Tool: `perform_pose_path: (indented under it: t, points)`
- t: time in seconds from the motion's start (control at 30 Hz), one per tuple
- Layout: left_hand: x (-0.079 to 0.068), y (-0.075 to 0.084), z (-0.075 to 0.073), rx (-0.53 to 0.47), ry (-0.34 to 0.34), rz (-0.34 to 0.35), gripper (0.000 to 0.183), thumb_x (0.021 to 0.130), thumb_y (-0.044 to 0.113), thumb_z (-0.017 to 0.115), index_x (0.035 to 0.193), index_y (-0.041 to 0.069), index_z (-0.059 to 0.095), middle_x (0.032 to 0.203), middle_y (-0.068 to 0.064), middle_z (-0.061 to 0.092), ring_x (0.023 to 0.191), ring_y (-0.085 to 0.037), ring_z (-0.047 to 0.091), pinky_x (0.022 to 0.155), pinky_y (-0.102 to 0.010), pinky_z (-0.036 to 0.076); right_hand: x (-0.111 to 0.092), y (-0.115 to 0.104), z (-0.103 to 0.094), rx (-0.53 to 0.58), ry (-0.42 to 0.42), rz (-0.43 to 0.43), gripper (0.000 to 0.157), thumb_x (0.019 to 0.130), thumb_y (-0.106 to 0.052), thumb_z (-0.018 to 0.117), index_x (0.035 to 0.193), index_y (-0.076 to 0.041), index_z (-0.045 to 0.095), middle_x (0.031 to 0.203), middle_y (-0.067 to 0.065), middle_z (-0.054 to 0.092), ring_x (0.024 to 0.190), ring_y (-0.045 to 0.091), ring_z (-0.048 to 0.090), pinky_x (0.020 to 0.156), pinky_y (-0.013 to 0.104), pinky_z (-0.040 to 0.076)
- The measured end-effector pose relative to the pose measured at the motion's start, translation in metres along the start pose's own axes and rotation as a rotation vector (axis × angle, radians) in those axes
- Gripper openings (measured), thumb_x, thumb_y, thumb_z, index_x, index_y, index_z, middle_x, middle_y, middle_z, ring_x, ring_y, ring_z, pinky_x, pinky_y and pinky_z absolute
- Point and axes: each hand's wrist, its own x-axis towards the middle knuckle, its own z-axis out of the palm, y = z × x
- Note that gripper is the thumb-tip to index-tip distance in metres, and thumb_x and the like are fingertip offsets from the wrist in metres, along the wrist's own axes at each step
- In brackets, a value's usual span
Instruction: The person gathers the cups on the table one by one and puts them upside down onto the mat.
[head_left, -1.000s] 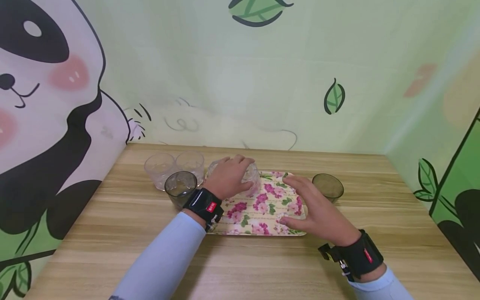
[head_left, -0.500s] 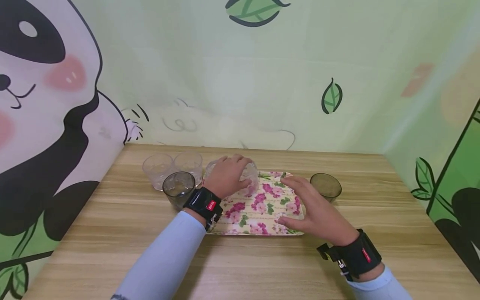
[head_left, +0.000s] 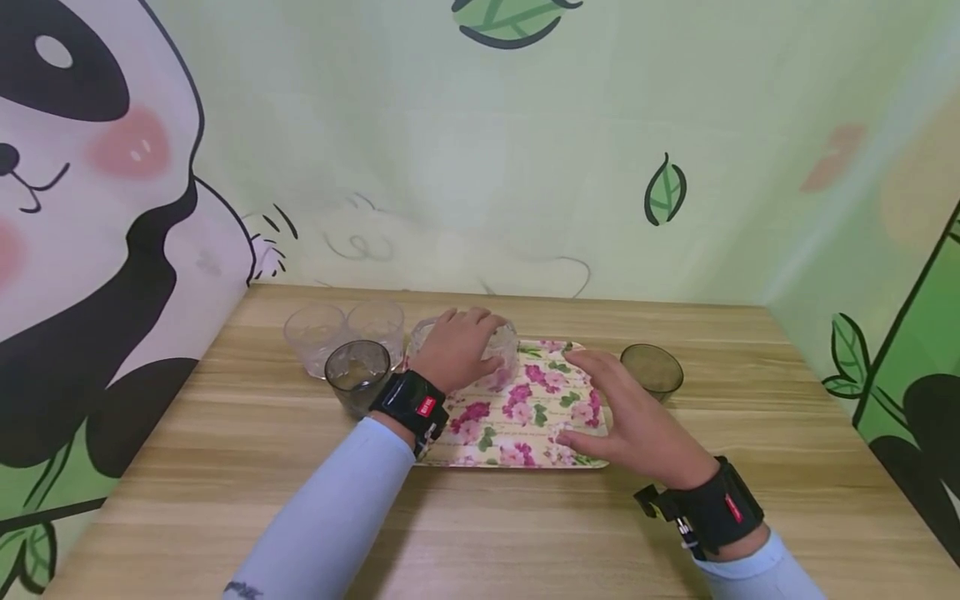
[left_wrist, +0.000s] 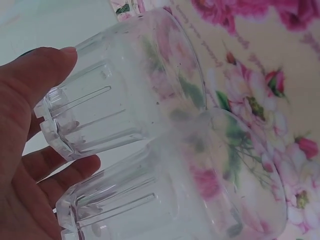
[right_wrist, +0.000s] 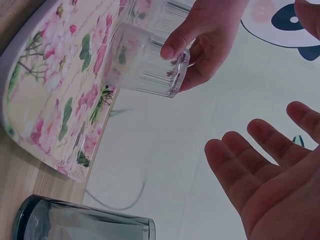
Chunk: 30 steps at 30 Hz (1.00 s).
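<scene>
Under the fingers of both hands spreads a wood-grain table [head_left: 525,533], and on it a cream tray [head_left: 517,442], rounded at the corners and printed with pink flowers. Above the tray's right part hangs the right hand [head_left: 641,421], fingers extended, thumb well apart, holding nothing. The left hand [head_left: 453,354] grips an upturned clear glass [right_wrist: 132,60] near its base, the rim down on the tray; some fingertips are hidden behind it. Compared with a second ago, hands and glasses keep their places; only the head view has shifted slightly. Beside those gripping fingers a second upturned clear glass [left_wrist: 175,190], fluted alike, is cut off by the left wrist view's edge. Left of them stand two clear tumblers [head_left: 315,337] and a smoky glass [head_left: 352,379], partly covered by the wrist. Just beyond the right fingers is a shorter-looking smoky cup [head_left: 652,371], partly hidden.
</scene>
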Motion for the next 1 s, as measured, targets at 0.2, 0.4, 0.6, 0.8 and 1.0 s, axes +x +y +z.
perform_pose_path:
  t: [0.2, 0.4, 0.6, 0.8, 1.0]
  points:
    - [-0.002, -0.001, -0.001, -0.019, 0.034, 0.025, 0.062, 0.091, 0.042, 0.072, 0.144, 0.017, 0.053, 0.146, -0.013, 0.059, 0.138, -0.030, 0.049, 0.122, -0.057, 0.037, -0.001, 0.000, -0.001, 0.004, -0.012, 0.013, 0.092, 0.081, -0.034, 0.083, 0.155, -0.017, 0.031, 0.153, 0.018, 0.043, 0.140, 0.033, 0.042, 0.110, 0.061, 0.049]
    - [-0.004, 0.002, -0.008, -0.070, 0.076, 0.033, 0.060, 0.092, 0.042, 0.069, 0.144, 0.016, 0.053, 0.147, -0.015, 0.058, 0.138, -0.032, 0.049, 0.122, -0.056, 0.037, 0.000, -0.002, -0.003, 0.002, -0.027, 0.027, 0.090, 0.082, -0.034, 0.082, 0.155, -0.016, 0.033, 0.153, 0.018, 0.044, 0.141, 0.034, 0.041, 0.111, 0.062, 0.048]
    - [-0.010, 0.006, -0.012, -0.156, 0.114, 0.048, 0.058, 0.094, 0.042, 0.066, 0.143, 0.014, 0.054, 0.144, -0.014, 0.060, 0.134, -0.031, 0.053, 0.118, -0.053, 0.043, 0.001, -0.001, -0.003, -0.008, -0.011, 0.016, 0.090, 0.081, -0.035, 0.082, 0.155, -0.017, 0.033, 0.153, 0.019, 0.044, 0.140, 0.034, 0.042, 0.110, 0.063, 0.048]
    - [-0.018, 0.008, -0.017, -0.237, 0.136, 0.070, 0.057, 0.095, 0.041, 0.063, 0.143, 0.013, 0.053, 0.145, -0.013, 0.060, 0.133, -0.031, 0.053, 0.115, -0.052, 0.046, 0.001, -0.001, -0.004, -0.020, 0.004, 0.009, 0.090, 0.081, -0.035, 0.082, 0.154, -0.015, 0.034, 0.152, 0.020, 0.045, 0.138, 0.036, 0.043, 0.109, 0.064, 0.048]
    - [-0.029, 0.014, -0.029, -0.301, 0.157, 0.084, 0.056, 0.095, 0.042, 0.063, 0.143, 0.014, 0.053, 0.145, -0.011, 0.060, 0.135, -0.029, 0.053, 0.113, -0.050, 0.049, 0.000, -0.003, -0.006, -0.011, -0.008, 0.051, 0.093, 0.082, -0.035, 0.082, 0.156, -0.012, 0.030, 0.154, 0.022, 0.043, 0.140, 0.038, 0.041, 0.110, 0.066, 0.046]
